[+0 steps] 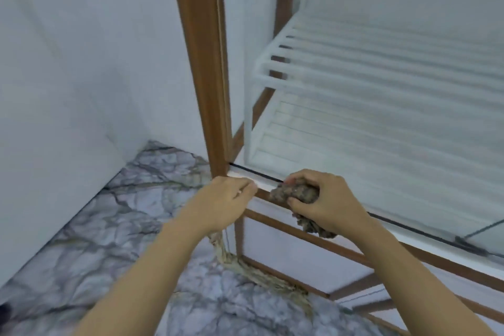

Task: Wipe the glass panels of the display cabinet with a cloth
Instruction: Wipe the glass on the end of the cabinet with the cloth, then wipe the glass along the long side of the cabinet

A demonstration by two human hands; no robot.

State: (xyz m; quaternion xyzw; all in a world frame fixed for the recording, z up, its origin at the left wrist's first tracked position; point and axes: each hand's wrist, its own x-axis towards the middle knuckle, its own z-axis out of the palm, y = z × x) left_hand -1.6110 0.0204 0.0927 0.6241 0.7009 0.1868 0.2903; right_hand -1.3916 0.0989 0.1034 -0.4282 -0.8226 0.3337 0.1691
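Left of the wooden corner post, open marble floor gives free passage up to the white wall. Right of the post, the glass panel blocks reach to the slatted shelves.

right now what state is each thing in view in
cloth: bunched, pressed on the bottom rail
right hand: grips the cloth
left hand: fingers curled at the bottom rail, grip unclear
glass panel: upright, looks hazy
shelves: in place behind the glass panel
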